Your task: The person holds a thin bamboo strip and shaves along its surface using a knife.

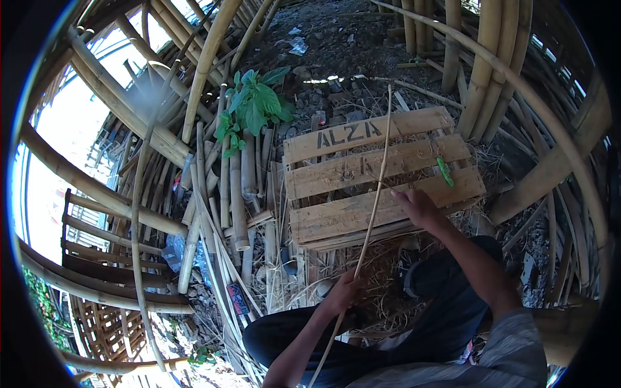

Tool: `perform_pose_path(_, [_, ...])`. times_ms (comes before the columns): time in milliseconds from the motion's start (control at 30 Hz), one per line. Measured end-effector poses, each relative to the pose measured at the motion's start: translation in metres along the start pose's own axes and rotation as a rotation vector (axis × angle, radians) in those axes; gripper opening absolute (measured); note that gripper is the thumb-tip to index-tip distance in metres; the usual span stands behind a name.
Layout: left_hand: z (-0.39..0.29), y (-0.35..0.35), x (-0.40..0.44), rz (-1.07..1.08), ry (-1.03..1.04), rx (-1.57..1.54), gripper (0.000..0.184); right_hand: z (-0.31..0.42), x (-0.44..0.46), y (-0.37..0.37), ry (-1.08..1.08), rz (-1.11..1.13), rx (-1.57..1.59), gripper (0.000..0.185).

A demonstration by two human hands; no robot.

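A long, thin bamboo strip (372,236) runs upright and slightly tilted, from my lap up past the far edge of a slatted wooden crate (388,210). My left hand (344,294) is closed around its lower part, just in front of the crate. Over the crate's near slats, my right hand (417,208) grips what looks like a thin dark blade, which reaches to the strip; its handle is hidden in the fingers. To the right of that hand, a bright green object (444,171) lies on the slats, its kind unclear.
Bamboo poles (236,194) lie stacked left of the crate, beside a leafy green plant (255,103). A curved pole (511,77) arcs over the right side. Thin strips (223,271) and a small dark red-and-blue packet (237,299) lie near my left knee. Shavings litter the ground.
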State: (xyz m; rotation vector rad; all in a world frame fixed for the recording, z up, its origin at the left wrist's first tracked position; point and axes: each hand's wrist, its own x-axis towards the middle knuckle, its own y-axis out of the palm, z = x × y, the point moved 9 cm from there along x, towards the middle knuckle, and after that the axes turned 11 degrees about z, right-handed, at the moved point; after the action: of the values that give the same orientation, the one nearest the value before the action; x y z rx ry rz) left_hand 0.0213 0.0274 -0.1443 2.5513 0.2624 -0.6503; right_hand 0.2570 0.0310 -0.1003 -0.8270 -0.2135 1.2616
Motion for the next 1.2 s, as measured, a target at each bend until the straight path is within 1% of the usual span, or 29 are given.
perform_pose_path(100, [0.007, -0.003, 0.001, -0.011, -0.03, 0.032, 0.007, 0.006, -0.008, -0.001, -0.01, -0.042, -0.068, 0.057])
perform_pose_path(167, [0.007, -0.005, 0.002, -0.001, -0.012, -0.005, 0.011, 0.054, -0.033, 0.055, -0.505, 0.182, -0.274, 0.058])
perform_pose_path(200, [0.003, -0.002, 0.004, 0.003, -0.018, 0.012, 0.011, 0.05, -0.028, 0.052, -0.503, 0.166, -0.266, 0.058])
perform_pose_path(267, [0.0, -0.008, -0.004, -0.164, -0.044, 0.102, 0.006, 0.031, -0.014, 0.04, -0.348, 0.061, -0.266, 0.057])
perform_pose_path(300, [0.001, -0.009, -0.008, -0.16, -0.061, 0.119, 0.006, 0.031, -0.012, 0.033, -0.34, 0.049, -0.247, 0.057])
perform_pose_path(367, [0.002, -0.007, -0.007, -0.118, -0.049, 0.059, 0.008, 0.019, -0.005, -0.013, -0.139, -0.049, -0.191, 0.057])
perform_pose_path(400, [0.004, -0.007, -0.004, -0.089, -0.054, 0.081, 0.008, 0.009, -0.009, -0.031, -0.03, -0.107, -0.163, 0.057])
perform_pose_path(433, [0.005, -0.014, -0.003, -0.117, -0.032, 0.138, 0.008, 0.004, -0.015, -0.023, -0.004, -0.138, -0.162, 0.057])
perform_pose_path(467, [0.004, -0.019, 0.0, -0.144, -0.008, 0.193, 0.008, 0.022, -0.02, 0.016, -0.253, -0.024, -0.197, 0.057])
perform_pose_path(500, [0.004, -0.016, 0.004, -0.113, -0.016, 0.216, 0.008, 0.042, -0.028, 0.042, -0.502, 0.094, -0.228, 0.056])
perform_pose_path(533, [-0.003, -0.017, 0.001, -0.16, 0.028, 0.326, 0.006, 0.042, -0.026, 0.034, -0.48, 0.069, -0.219, 0.056])
perform_pose_path(567, [-0.01, -0.018, -0.007, -0.212, 0.064, 0.434, 0.005, 0.031, -0.018, 0.027, -0.329, 0.077, -0.188, 0.056])
perform_pose_path(600, [-0.015, -0.014, -0.018, -0.243, -0.05, 0.585, 0.018, 0.019, -0.014, 0.023, -0.183, 0.093, -0.152, 0.056])
perform_pose_path(633, [-0.013, -0.013, -0.02, -0.233, -0.065, 0.597, 0.018, 0.017, -0.012, 0.014, -0.172, 0.086, -0.135, 0.056])
perform_pose_path(700, [-0.009, -0.012, -0.02, -0.247, -0.041, 0.557, 0.017, 0.006, -0.014, -0.022, -0.07, -0.077, -0.153, 0.056])
perform_pose_path(733, [-0.009, -0.012, -0.016, -0.244, -0.055, 0.58, 0.014, 0.006, -0.021, -0.017, -0.064, -0.086, -0.154, 0.056])
perform_pose_path(767, [-0.012, -0.01, -0.014, -0.239, -0.05, 0.588, 0.014, 0.022, -0.03, 0.009, -0.204, -0.01, -0.174, 0.057])
perform_pose_path(833, [-0.014, -0.005, -0.018, -0.256, -0.178, 0.534, 0.012, 0.054, -0.049, 0.052, -0.497, 0.145, -0.207, 0.059])
perform_pose_path(867, [-0.02, 0.003, -0.021, -0.279, -0.057, 0.533, 0.011, 0.052, -0.046, 0.048, -0.506, 0.137, -0.2, 0.059])
perform_pose_path(900, [-0.015, 0.005, -0.026, -0.288, -0.066, 0.543, 0.011, 0.039, -0.038, 0.045, -0.387, 0.17, -0.225, 0.06])
perform_pose_path(933, [-0.003, 0.005, -0.036, -0.293, -0.088, 0.445, 0.01, 0.025, -0.031, 0.045, -0.269, 0.21, -0.238, 0.062])
perform_pose_path(967, [0.009, 0.007, -0.046, -0.297, -0.105, 0.345, 0.009, 0.006, -0.018, 0.017, -0.177, 0.084, -0.169, 0.064])
perform_pose_path(1000, [0.017, 0.011, -0.052, -0.264, -0.052, 0.234, 0.006, -0.013, -0.007, -0.01, -0.082, -0.047, -0.113, 0.065])
perform_pose_path(1033, [0.025, 0.011, -0.059, -0.269, -0.054, 0.237, 0.006, -0.015, -0.008, -0.008, -0.086, -0.047, -0.108, 0.065])
perform_pose_path(1100, [0.035, 0.021, -0.061, -0.137, 0.012, 0.02, 0.004, -0.012, -0.012, -0.001, -0.157, 0.006, -0.092, 0.067])
perform_pose_path(1133, [0.037, 0.024, -0.061, -0.109, 0.022, -0.025, 0.005, 0.007, -0.022, 0.024, -0.303, 0.082, -0.166, 0.066])
perform_pose_path(1167, [0.041, 0.023, -0.063, -0.12, 0.032, -0.029, 0.005, 0.008, -0.027, 0.035, -0.316, 0.087, -0.171, 0.066])
perform_pose_path(1200, [0.045, 0.022, -0.065, -0.122, 0.044, 0.004, 0.006, 0.018, -0.036, 0.045, -0.419, 0.092, -0.181, 0.065])
